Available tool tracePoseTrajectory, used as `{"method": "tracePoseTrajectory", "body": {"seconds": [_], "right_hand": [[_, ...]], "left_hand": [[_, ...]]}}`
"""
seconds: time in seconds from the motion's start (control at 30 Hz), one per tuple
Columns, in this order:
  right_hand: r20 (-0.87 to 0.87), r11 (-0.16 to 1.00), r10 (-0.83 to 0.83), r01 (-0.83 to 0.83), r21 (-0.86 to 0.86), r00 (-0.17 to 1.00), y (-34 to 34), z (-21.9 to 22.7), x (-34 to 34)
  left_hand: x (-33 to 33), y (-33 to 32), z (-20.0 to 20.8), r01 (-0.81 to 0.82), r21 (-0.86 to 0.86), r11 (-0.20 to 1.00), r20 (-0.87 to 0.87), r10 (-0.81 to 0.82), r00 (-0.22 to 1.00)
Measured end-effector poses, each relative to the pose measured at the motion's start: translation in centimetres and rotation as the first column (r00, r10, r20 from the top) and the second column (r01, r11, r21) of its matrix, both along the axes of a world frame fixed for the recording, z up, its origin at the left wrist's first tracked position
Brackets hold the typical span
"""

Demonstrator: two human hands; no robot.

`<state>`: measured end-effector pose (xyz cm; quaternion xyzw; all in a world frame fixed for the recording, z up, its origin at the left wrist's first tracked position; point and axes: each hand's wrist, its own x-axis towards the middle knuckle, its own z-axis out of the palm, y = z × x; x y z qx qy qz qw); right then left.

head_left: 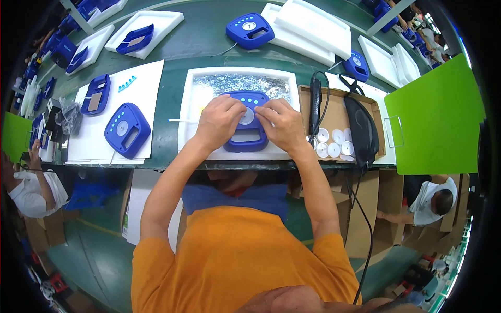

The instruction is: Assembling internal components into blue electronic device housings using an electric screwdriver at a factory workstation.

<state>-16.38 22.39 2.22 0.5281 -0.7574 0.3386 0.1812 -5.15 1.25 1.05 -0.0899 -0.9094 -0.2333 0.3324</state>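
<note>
Both hands on the blue housing (pixel 245 130) lying in the white tray (pixel 190 112) on the bench – left hand (pixel 219 121) and right hand (pixel 279 122) pinching at its round grey disc (pixel 247 116) – best pressed evenly, housing kept flat.

Orange short-sleeved shirt, bare forearms.

Plain orange fabric across chest and shoulders in the lower centre of the frame, sleeves ending above the elbows; no gloves, rings or watch on left hand (pixel 218 121) or right hand (pixel 282 123).
</note>
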Motion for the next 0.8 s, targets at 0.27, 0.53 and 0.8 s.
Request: {"method": "tracePoseTrajectory", "body": {"seconds": [0.27, 0.53, 0.8], "right_hand": [[0.053, 1.000, 0.003, -0.004, 0.009, 0.999, 1.0, -0.1, 0.7], [0.057, 1.000, 0.007, -0.007, -0.008, 0.998, 1.2, -0.3, 0.8], [0.041, 1.000, 0.004, -0.004, 0.000, 0.999, 1.4, -0.6, 0.9]], "left_hand": [[0.2, 0.0, 0.0, 0.041, -0.187, 0.982, 0.074, -0.028, 0.997], [0.6, 0.2, 0.6, 0.041, -0.278, 0.960, 0.058, -0.026, 0.998], [0.9, -0.1, 0.9, 0.022, -0.315, 0.949, 0.059, -0.004, 0.998]]}}
